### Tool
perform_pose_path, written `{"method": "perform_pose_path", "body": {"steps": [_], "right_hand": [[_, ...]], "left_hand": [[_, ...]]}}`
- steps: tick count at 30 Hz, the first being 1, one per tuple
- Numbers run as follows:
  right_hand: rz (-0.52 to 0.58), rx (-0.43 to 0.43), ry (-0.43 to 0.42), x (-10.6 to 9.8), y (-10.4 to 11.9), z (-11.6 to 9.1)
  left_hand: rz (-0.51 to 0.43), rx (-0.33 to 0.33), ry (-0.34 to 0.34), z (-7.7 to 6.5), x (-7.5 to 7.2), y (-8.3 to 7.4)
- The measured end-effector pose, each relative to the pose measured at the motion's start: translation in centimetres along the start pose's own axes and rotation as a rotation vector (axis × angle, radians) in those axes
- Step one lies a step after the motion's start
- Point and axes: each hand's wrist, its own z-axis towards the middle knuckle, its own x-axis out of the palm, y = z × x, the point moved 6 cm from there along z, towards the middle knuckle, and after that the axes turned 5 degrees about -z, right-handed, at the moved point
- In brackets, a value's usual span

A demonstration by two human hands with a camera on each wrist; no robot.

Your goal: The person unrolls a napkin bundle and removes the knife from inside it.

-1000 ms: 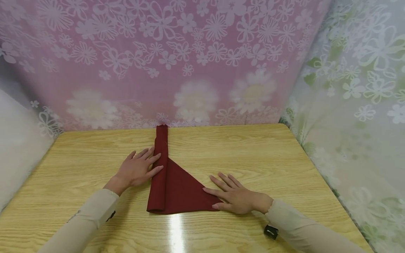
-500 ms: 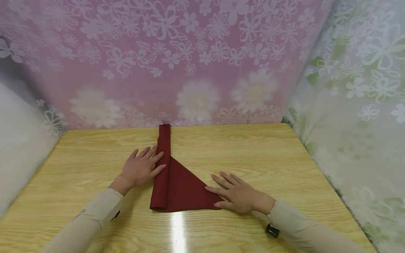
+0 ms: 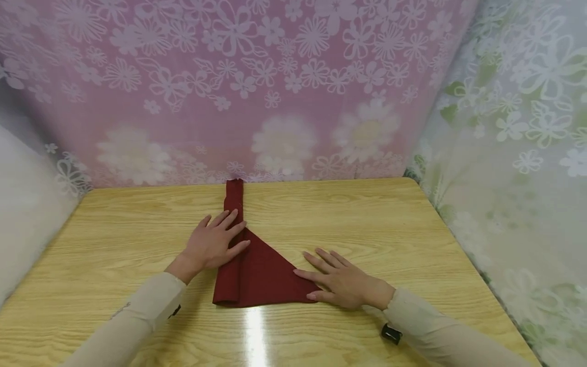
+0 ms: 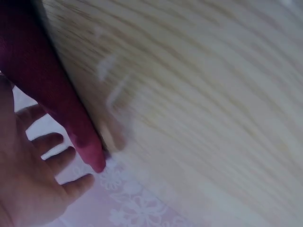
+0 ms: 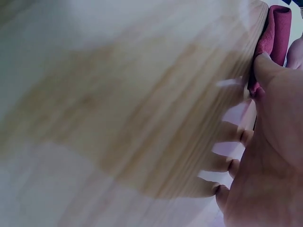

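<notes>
A dark red cloth (image 3: 270, 280) lies on the wooden table, its left part rolled into a long tube and its right part a flat triangle. My left hand (image 3: 211, 244) rests across the rolled part, fingers spread, with the thumb and index fingertips reaching past the roll's right edge. In the left wrist view the cloth roll (image 4: 52, 90) runs beside the fingers. My right hand (image 3: 344, 280) lies with straight, spread fingers at the triangle's right corner, thumb and index finger touching it. The right wrist view shows the thumb at the cloth (image 5: 279, 33). The corner's tip is hidden under this hand.
The wooden table (image 3: 357, 219) has a glare streak near its front. A pink floral curtain (image 3: 293, 102) hangs along the back edge, where the roll's far end reaches. Pale floral fabric (image 3: 518, 178) stands along the right side, and white material (image 3: 32, 204) along the left.
My left hand has shifted to the right across the roll, so its fingertips now reach over the roll's right edge. The right hand stays at the corner, and the cloth keeps its shape.
</notes>
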Motion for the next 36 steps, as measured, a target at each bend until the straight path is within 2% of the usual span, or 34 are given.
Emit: {"method": "perform_pose_path", "body": {"steps": [5, 13, 36], "right_hand": [[0.018, -0.001, -0.007, -0.1, 0.1, 0.0], [0.006, -0.005, -0.018, 0.1, 0.1, 0.0], [0.039, 0.014, 0.011, 0.5, -0.3, -0.1]], "left_hand": [[-0.073, -0.028, 0.038, 0.4, 0.4, -0.3], [-0.136, -0.021, 0.077, 0.4, 1.1, 0.5], [-0.29, -0.044, 0.063, -0.1, 1.1, 2.3]]}}
